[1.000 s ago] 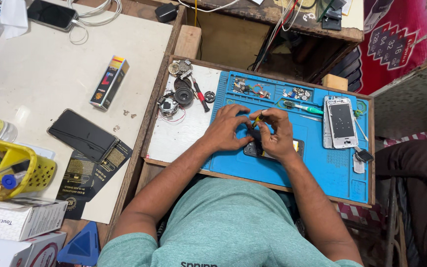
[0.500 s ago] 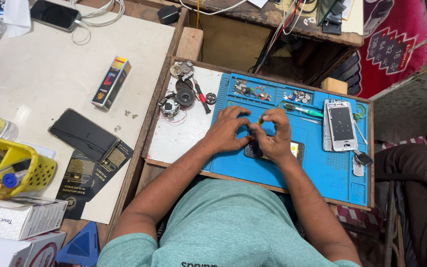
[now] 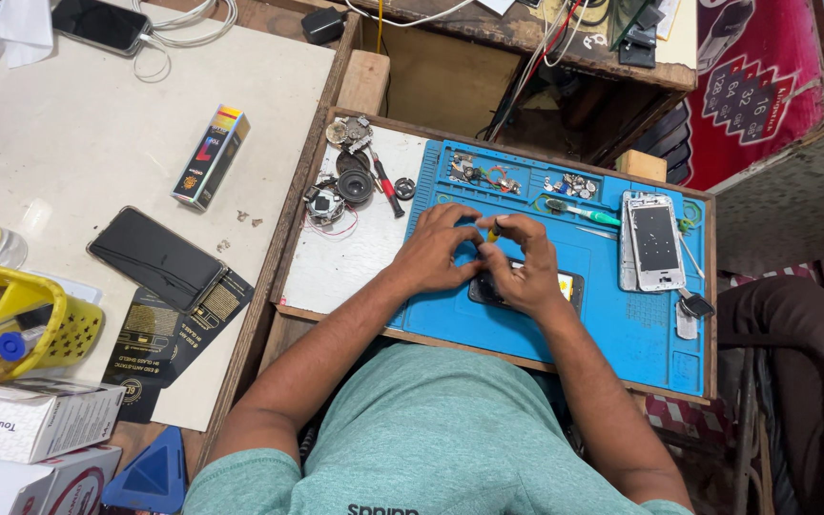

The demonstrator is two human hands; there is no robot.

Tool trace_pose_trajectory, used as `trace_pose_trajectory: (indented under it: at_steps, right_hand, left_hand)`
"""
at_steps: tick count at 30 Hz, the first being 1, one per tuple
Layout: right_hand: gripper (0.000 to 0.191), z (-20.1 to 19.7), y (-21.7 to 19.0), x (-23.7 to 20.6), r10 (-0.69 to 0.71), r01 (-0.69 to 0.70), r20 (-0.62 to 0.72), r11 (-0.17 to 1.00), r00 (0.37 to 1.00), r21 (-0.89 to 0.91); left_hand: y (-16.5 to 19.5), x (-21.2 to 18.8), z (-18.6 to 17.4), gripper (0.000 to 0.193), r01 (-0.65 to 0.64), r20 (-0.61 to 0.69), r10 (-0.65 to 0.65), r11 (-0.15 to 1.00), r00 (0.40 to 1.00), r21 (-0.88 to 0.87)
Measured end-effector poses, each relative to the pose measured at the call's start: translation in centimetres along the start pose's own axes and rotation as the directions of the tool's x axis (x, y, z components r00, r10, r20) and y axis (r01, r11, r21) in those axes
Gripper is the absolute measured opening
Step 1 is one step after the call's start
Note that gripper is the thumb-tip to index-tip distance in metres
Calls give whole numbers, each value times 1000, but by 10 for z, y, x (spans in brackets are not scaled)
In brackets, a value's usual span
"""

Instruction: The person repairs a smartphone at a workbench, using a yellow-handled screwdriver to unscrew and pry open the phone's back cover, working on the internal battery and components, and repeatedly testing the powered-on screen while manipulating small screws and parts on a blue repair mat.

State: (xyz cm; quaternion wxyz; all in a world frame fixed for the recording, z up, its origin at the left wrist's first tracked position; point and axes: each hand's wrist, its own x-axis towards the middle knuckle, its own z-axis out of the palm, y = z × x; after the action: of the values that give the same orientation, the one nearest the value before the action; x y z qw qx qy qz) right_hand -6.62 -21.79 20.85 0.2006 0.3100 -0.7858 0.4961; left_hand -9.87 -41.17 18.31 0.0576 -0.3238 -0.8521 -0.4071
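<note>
Phone (image 3: pixel 565 283) lies on my mat (image 3: pixel 622 324), left hand (image 3: pixel 436 250) steadying it, right hand (image 3: pixel 525 267) fingers pinching a screwdriver (image 3: pixel 494 230); disassembly appears unfinished.

A single view looks almost straight down from above the seated person, from a moderate height, wide enough to take in two work surfaces. The person's teal-green shirt (image 3: pixel 431 429) fills the lower middle of the frame, both forearms running up toward the centre. The bright blue rubber work mat (image 3: pixel 612 315) sits at centre right on a wooden-framed bench, and the pale cream tabletop (image 3: pixel 97 143) spreads across the upper left. The dark red printed panel (image 3: pixel 755 86) closes the upper right corner. No second view shares the scene.
</note>
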Motion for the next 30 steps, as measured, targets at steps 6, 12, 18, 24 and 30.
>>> trace_pose_trajectory:
  at_steps: [6, 12, 18, 24, 30]
  right_hand:
    - [39, 2, 2, 0, 13, -16, -71, 999, 997, -42]
    - [54, 0, -1, -1, -109, 95, -87, 985, 990, -147]
    - [38, -2, -4, -3, -12, 7, -85, 998, 996, -57]
    - [43, -3, -7, -2, -93, 84, -69, 988, 993, -126]
    - [50, -3, -5, -3, -81, 80, -17, 995, 997, -51]
  left_hand:
    - [-1, 1, 0, 31, -6, 0, 6, 1000, 1000, -1]
    - [3, 0, -1, 31, 2, 1, -2, 1000, 1000, -2]
    - [3, -2, 1, 30, -8, 2, 8, 1000, 1000, 14]
    - [1, -3, 3, 28, -31, -17, 31, 1000, 999, -1]
    - [2, -2, 3, 28, -44, -42, 44, 999, 998, -4]
